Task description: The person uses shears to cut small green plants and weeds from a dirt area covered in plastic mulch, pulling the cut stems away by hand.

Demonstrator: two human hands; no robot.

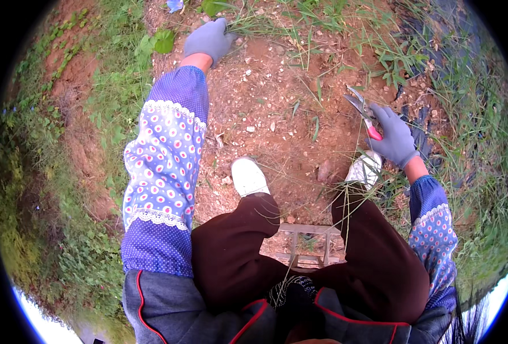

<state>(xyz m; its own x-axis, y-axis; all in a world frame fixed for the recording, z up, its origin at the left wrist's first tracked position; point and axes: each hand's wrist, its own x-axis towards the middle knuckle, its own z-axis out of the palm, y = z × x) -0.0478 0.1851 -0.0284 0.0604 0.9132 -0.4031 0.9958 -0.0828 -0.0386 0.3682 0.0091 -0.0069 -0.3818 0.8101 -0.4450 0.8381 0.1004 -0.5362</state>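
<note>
My left hand [209, 41], in a grey glove, reaches far forward to the ground at the upper left. Its fingers are closed at a tuft of grass [258, 26], whose blades spread out to the right; the fingertips are partly hidden. On the right, my gloved right hand [392, 135] holds a pair of pruning shears [366, 114] with a pinkish-red handle. The shears' blades are parted and point up and to the left, over bare reddish soil [271, 99].
Between my brown-trousered legs is a low slatted seat [310, 230]. My white shoes [249, 176] rest on stony soil. Long grass stems [347, 206] lie across my right leg. Dark plastic sheeting [419, 129] runs along the right, partly under weeds. A broad green leaf [164, 41] is beside my left hand.
</note>
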